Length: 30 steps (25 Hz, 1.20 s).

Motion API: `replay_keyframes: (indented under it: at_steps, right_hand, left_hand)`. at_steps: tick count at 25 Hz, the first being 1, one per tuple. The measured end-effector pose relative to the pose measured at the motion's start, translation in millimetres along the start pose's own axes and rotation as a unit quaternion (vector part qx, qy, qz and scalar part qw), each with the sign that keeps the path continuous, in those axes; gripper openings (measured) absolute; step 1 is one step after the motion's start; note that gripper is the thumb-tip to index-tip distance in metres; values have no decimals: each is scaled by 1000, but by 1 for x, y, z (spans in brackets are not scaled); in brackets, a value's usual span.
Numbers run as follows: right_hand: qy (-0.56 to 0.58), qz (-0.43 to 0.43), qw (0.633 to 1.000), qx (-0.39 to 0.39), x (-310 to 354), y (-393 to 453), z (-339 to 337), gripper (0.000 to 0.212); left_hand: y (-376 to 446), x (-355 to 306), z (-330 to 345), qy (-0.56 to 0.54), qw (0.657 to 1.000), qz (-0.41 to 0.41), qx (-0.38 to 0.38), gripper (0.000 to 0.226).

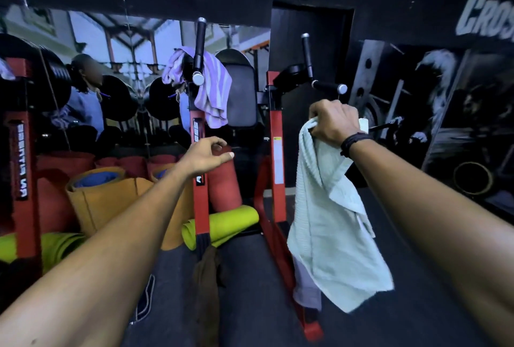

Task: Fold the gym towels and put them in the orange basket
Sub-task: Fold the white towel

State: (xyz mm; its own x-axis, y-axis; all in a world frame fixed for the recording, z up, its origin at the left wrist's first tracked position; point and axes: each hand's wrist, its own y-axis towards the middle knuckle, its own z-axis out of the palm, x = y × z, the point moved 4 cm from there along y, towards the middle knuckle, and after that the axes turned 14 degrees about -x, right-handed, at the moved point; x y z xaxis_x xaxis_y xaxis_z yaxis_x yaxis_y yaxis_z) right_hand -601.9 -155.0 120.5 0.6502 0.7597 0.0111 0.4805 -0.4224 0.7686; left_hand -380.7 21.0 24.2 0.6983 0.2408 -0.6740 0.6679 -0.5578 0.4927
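Red dip station [274, 135]: purple striped towel [207, 88] draped over its left handle, not yet collected; orange basket not in view. Pale green towel [331, 224]: hangs unfolded from right hand [335, 121], fingers clamped on its top edge. Left hand [204, 153]: fingers loosely apart, empty, reaching forward; folding apparently not begun.

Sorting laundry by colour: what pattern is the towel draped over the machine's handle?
Purple and white stripes, clearest in the head view.

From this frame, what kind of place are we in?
Almost certainly a gym: a red dip station with padded handles, rolled exercise mats on the floor, and stacked weight plates. The right hand holds a pale green towel.
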Motion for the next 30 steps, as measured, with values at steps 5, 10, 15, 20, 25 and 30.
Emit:
replay_keyframes:
  at_steps: [5, 10, 15, 20, 25, 30]
  right_hand:
    - [-29, 44, 998, 30, -24, -49, -41, 17]
    - [28, 84, 996, 9, -37, -62, -80, 10]
    - [82, 87, 993, -17, -30, -59, -103, 15]
    - [53, 16, 998, -21, -42, -60, -113, 20]
    - [-83, 36, 992, -91, -67, -62, -109, 44]
    - [-36, 113, 979, -165, -75, -72, -112, 25]
  left_hand:
    - [-48, -35, 25, -37, 998, 15, 49, 51]
    - [-73, -95, 40, -66, 993, 34, 91, 36]
    - [-87, -145, 60, -90, 985, 51, 141, 58]
    - [-88, -167, 70, -153, 979, 69, 112, 18]
    - [-97, -180, 73, -336, 929, -80, 134, 18]
    - [-95, -205, 76, -420, 885, -132, 152, 22]
